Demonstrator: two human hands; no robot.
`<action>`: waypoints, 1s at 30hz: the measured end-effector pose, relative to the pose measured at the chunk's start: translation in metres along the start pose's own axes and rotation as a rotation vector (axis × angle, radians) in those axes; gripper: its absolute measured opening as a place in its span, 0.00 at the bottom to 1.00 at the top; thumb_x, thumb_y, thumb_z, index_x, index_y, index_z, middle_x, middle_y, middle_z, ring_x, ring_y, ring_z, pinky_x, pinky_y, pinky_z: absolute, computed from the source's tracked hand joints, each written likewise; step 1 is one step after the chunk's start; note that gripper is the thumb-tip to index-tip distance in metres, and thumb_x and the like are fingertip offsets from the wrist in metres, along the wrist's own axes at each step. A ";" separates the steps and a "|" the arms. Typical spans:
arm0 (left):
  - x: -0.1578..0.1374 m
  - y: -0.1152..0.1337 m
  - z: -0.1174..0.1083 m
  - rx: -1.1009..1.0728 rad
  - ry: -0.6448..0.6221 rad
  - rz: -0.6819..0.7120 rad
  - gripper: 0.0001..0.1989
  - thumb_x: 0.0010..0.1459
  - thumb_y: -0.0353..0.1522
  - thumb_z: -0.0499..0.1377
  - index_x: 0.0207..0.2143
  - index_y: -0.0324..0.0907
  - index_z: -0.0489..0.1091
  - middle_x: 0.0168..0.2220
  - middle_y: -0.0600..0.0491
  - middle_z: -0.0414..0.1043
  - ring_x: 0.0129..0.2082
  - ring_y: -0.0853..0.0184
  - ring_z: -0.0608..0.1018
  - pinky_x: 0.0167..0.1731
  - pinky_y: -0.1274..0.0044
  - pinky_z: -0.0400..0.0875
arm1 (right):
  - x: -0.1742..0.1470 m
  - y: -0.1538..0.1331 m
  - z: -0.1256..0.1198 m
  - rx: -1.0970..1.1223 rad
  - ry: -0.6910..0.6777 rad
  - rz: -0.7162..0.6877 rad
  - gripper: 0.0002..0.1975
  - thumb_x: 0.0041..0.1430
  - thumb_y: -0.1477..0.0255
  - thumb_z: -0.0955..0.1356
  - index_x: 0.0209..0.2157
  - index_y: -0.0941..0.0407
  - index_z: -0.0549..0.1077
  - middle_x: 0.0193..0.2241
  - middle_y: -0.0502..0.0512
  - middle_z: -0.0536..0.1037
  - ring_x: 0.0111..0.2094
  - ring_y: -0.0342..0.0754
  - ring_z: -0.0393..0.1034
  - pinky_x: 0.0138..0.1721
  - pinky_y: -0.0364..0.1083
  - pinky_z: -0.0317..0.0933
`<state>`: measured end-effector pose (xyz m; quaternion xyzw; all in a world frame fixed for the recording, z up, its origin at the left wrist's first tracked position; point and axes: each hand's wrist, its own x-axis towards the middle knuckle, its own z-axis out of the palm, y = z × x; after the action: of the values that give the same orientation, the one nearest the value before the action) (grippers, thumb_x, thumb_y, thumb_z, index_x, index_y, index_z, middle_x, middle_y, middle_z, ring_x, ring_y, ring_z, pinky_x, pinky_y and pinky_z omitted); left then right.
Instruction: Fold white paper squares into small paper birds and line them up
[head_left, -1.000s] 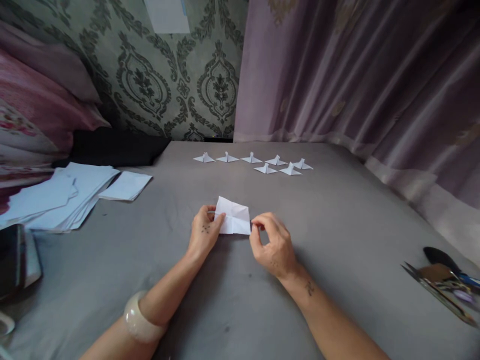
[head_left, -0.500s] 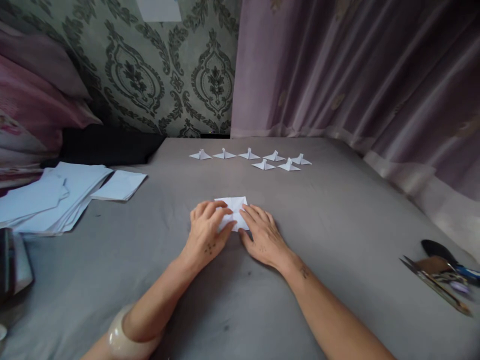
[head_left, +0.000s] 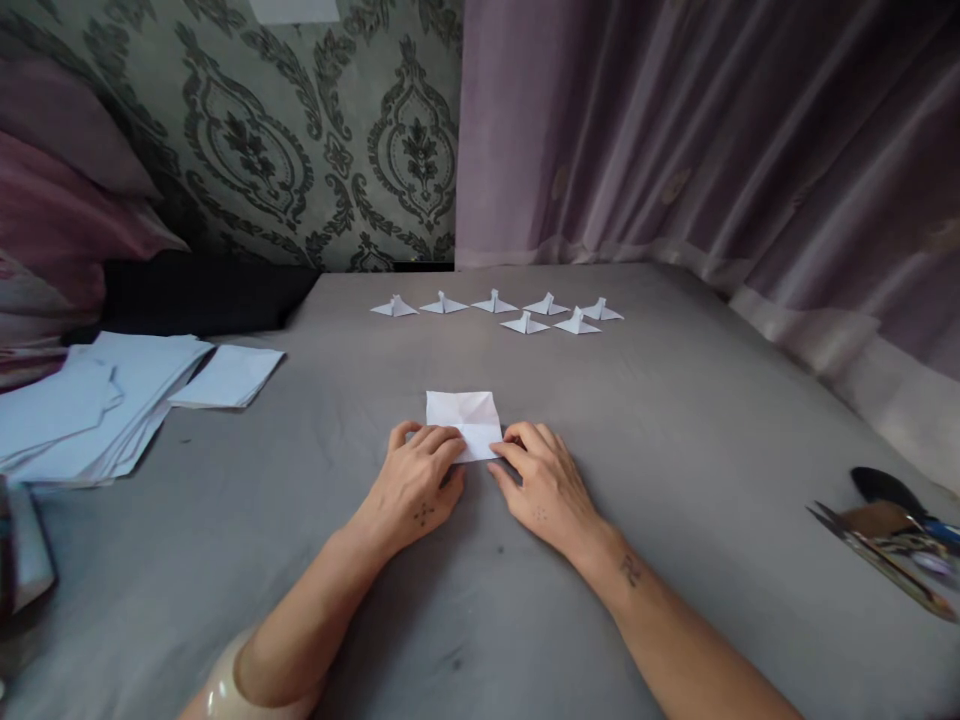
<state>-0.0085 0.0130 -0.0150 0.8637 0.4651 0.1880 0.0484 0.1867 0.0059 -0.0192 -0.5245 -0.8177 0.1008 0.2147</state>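
Note:
A small square of white paper [head_left: 463, 408] with crossing creases lies flat on the grey cloth, in the middle of the head view. My left hand [head_left: 420, 482] is closed over its near left corner, fingers on top and thumb by the near edge. At the near right corner, the fingertips of my right hand [head_left: 546, 478] grip the paper's edge, the thumb just below it. My left fingers hide part of the sheet.
Several folded white paper figures [head_left: 495, 302] stand in two rows at the back. To the left lie a stack of white sheets [head_left: 142, 360] and a smaller pile of paper [head_left: 229, 376]. Scissors [head_left: 874, 558] and other tools are at the far right. A purple curtain [head_left: 570, 140] hangs behind.
Both hands have drawn back towards me to the paper's near corners, uncovering more of its creased face. The view has shifted slightly.

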 end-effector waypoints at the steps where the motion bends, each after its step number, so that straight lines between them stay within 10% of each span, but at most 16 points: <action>1: 0.000 -0.002 0.000 0.002 -0.003 -0.019 0.10 0.57 0.31 0.55 0.42 0.41 0.68 0.45 0.47 0.74 0.43 0.59 0.75 0.48 0.62 0.57 | -0.001 0.000 -0.001 -0.011 -0.001 0.006 0.09 0.60 0.72 0.65 0.42 0.55 0.75 0.39 0.56 0.73 0.42 0.51 0.64 0.44 0.50 0.61; 30: 0.008 -0.011 0.002 0.060 0.020 0.242 0.09 0.63 0.29 0.50 0.40 0.41 0.70 0.38 0.49 0.75 0.40 0.63 0.74 0.44 0.68 0.63 | -0.002 -0.006 0.000 -0.045 0.011 0.019 0.10 0.61 0.74 0.64 0.41 0.53 0.74 0.37 0.56 0.72 0.39 0.50 0.63 0.42 0.49 0.59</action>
<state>-0.0123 0.0254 -0.0179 0.9128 0.3632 0.1869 -0.0051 0.1824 0.0014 -0.0179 -0.5376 -0.8134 0.0818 0.2065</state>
